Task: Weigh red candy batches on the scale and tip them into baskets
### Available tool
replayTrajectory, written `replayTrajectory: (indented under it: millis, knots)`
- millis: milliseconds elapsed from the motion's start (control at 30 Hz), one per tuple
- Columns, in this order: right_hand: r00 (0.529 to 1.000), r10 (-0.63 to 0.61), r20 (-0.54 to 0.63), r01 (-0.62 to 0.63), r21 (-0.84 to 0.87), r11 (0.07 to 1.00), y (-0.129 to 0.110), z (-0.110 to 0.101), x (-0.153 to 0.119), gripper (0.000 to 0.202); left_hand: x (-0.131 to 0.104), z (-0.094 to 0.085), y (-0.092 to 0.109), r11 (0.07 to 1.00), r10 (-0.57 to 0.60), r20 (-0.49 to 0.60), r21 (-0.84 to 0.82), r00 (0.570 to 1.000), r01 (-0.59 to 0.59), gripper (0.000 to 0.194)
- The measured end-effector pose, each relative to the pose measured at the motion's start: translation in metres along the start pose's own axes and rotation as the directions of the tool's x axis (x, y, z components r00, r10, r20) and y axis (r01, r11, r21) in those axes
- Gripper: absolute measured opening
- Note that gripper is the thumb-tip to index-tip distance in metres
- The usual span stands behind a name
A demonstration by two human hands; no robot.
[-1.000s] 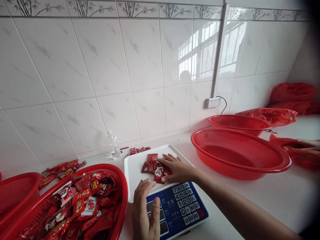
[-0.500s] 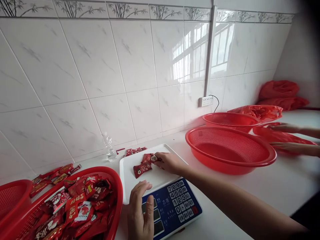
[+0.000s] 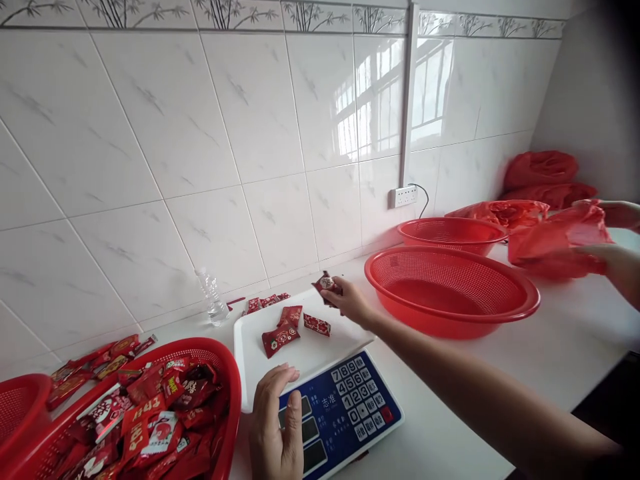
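Between the fingers of my right hand [image 3: 347,298] is a dark red wrapped candy [image 3: 327,285], lifted above the far right part of the scale's white tray [image 3: 260,379]. Three other red wrapped candies [image 3: 280,339] lie on that tray, one of them a small upright-looking packet [image 3: 317,325]. My left hand [image 3: 277,423] is held beside the blue keypad panel of the weighing scale [image 3: 350,407], fingers apart and holding nothing; it covers part of the displays. Left of it stands a red basket [image 3: 234,373] heaped with candies [image 3: 145,423].
Two red perforated baskets [image 3: 450,320] stand at the right. Beyond them another person's hands [image 3: 613,257] hold a red plastic bag [image 3: 557,240]. A clear bottle [image 3: 213,300] and more packets [image 3: 267,302] lie near the tiled wall. Another basket [image 3: 25,407] sits far left.
My right hand has risen off the tray and moved slightly right with a candy; a small packet now shows on the tray. The other person's hands have lifted the red bag. My left hand stays put.
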State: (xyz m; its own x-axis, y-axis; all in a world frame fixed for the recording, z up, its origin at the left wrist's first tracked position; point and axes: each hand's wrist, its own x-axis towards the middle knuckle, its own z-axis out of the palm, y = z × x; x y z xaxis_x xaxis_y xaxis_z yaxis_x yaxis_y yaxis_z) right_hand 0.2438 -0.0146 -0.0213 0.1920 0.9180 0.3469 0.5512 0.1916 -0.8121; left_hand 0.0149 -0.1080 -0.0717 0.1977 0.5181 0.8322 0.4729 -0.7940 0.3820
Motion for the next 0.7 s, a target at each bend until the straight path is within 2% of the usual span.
replayTrajectory:
  millis: [133, 267, 333, 400, 467, 533, 633, 700]
  knots:
    - [0.989, 0.058, -0.137, -0.073, -0.105, 0.992, 0.012, -0.053, -0.003, 0.022, 0.001, -0.001, 0.001, 1.000, -0.006, 0.004, 0.006, 1.000, 0.006, 0.025]
    - [0.949, 0.108, -0.297, -0.201, -0.303, 0.931, 0.042, -0.112, -0.007, 0.029, 0.002, 0.001, 0.007, 1.000, 0.014, 0.001, -0.019, 1.000, -0.014, 0.023]
    - [0.938, 0.133, -0.322, -0.259, -0.390, 0.883, 0.057, -0.133, -0.009, 0.032, 0.002, 0.001, 0.010, 0.999, 0.018, -0.007, -0.036, 1.000, -0.018, 0.023]
    - [0.940, 0.148, -0.309, -0.283, -0.458, 0.843, 0.067, -0.145, -0.012, 0.039, 0.003, 0.000, 0.012, 0.999, 0.007, -0.006, -0.047, 1.000, -0.008, 0.022]
    - [0.955, 0.123, -0.271, -0.251, -0.510, 0.823, 0.070, -0.141, -0.013, 0.050, 0.004, 0.000, 0.013, 0.999, 0.000, -0.008, -0.053, 1.000, -0.001, 0.021]
    - [0.979, 0.052, -0.198, -0.153, -0.543, 0.826, 0.065, -0.122, -0.014, 0.058, 0.004, -0.001, 0.014, 0.998, 0.002, -0.011, -0.058, 1.000, -0.003, 0.021]
    - [0.998, -0.068, 0.013, 0.065, -0.538, 0.840, 0.043, -0.071, -0.014, 0.060, 0.005, -0.002, 0.014, 0.998, 0.001, -0.008, -0.064, 1.000, -0.002, 0.021]
    - [0.973, -0.105, 0.205, 0.196, -0.498, 0.845, 0.025, -0.031, -0.015, 0.062, 0.005, -0.003, 0.014, 0.998, -0.009, -0.007, -0.059, 1.000, 0.009, 0.021]
